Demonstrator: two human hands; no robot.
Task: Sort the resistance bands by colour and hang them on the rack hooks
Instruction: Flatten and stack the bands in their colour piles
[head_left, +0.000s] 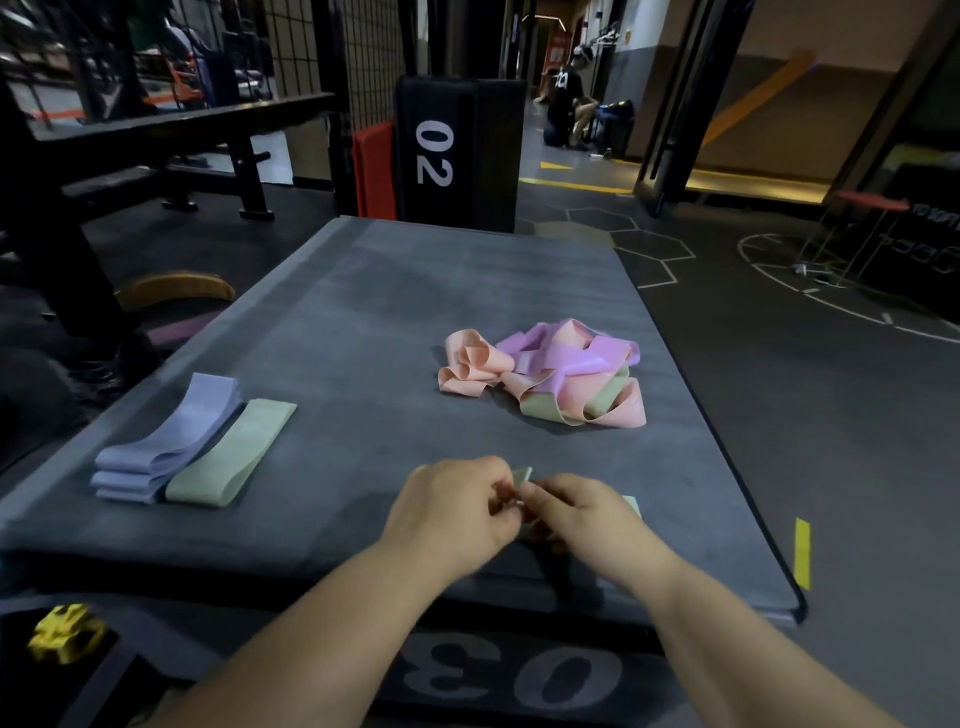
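both hands meet at the near edge of the grey mat (363, 322); the left hand (457, 512) and right hand (576, 512) pinch a pale green band (522, 475) between curled fingers, most of it hidden; to the left lie stacked lilac bands (171, 441) touching a flat green band (234, 452); further back sits a tangled heap of pink, purple and green bands (550, 371).

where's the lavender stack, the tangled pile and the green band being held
lavender stack (171, 441): head view, top band's middle
tangled pile (566, 358): head view, purple band on top
held green band (523, 474): head view, exposed upper tip
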